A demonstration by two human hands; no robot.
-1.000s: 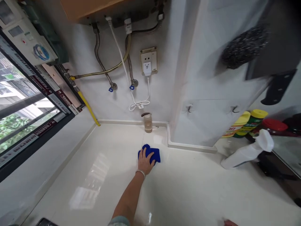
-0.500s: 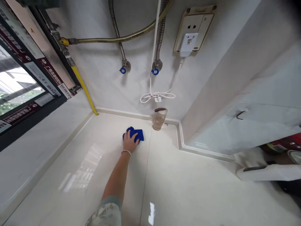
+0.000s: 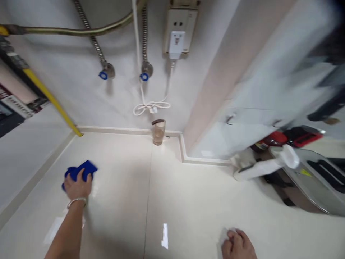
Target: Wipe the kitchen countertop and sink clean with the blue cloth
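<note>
On the white surface at the left, my left hand [image 3: 78, 185] presses down on a blue cloth [image 3: 84, 169], with its fingers bent over the near edge. The cloth lies bunched and partly hidden under the fingers. A pale bracelet [image 3: 77, 202] circles that wrist. My right hand [image 3: 238, 245] rests at the bottom edge of the view, right of the middle, its fingers curled in and nothing visible in them. By the back wall stands a clear glass [image 3: 159, 133] with a dark curved piece [image 3: 158, 122] at its rim, apart from both hands.
Blue-handled valves [image 3: 103, 75] and a white plug [image 3: 176, 45] with a bundled cable [image 3: 152, 107] are on the back wall. A yellow pipe [image 3: 54, 100] runs down at the left. At the right sit a white-handled object [image 3: 258, 169] and a grey lidded appliance [image 3: 304, 183].
My left hand has slid the blue cloth leftward, toward the left wall. My right hand has come into view at the bottom. The camera has turned right.
</note>
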